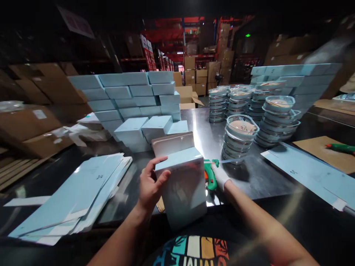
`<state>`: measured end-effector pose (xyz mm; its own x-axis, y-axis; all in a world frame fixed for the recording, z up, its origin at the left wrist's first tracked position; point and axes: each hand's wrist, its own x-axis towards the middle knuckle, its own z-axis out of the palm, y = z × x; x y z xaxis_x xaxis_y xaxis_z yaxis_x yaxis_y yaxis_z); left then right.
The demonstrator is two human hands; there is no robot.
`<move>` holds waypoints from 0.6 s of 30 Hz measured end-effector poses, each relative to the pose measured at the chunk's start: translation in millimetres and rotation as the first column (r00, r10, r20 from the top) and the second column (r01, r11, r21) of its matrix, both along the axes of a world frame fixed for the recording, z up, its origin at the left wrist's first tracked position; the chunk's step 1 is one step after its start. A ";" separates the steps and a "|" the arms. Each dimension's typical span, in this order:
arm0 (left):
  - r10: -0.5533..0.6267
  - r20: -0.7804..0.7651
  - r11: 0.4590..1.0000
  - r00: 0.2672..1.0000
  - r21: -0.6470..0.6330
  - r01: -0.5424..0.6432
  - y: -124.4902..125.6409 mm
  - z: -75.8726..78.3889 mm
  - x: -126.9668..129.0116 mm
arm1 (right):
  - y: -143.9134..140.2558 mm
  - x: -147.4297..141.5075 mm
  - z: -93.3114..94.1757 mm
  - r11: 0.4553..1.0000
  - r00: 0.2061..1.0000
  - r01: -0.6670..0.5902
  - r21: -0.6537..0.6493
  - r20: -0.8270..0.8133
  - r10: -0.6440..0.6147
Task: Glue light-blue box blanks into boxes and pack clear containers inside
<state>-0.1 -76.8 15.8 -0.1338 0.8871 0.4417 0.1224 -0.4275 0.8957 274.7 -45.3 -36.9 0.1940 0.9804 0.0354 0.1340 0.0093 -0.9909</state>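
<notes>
1. Head view: steel table (199,125), stacked blue boxes (130,96) behind.
2. Blue box (183,184) stands at the near table edge, left hand (151,184) clasping its side.
3. Right hand (220,176) closed around a green tool (210,173) just beside the box.

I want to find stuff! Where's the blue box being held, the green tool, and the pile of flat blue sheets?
blue box (183,184), head view, on its front face.
green tool (210,176), head view, on its handle.
pile of flat blue sheets (80,192), head view, on the top sheet.
</notes>
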 end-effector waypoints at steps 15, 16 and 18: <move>-0.148 -0.051 0.986 0.988 0.071 0.151 3.6 -5.1 8.9 | -30.8 -36.1 88.4 0.931 0.931 -0.270 0.245 -0.178 0.317; -0.139 -0.059 0.987 0.989 0.076 0.143 4.6 -7.5 9.2 | -30.6 -33.2 87.7 0.921 0.927 -0.299 0.251 -0.153 0.343; -0.103 -0.020 0.986 0.994 0.131 0.105 8.5 -13.4 9.8 | -29.5 -23.9 81.1 0.893 0.916 -0.359 0.273 -0.082 0.393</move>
<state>9.7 -68.3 2.4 -0.0374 0.8297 0.5570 0.0828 -0.5529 0.8291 250.8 -74.8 44.2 -0.1679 0.9435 0.2856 -0.0597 0.2794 -0.9583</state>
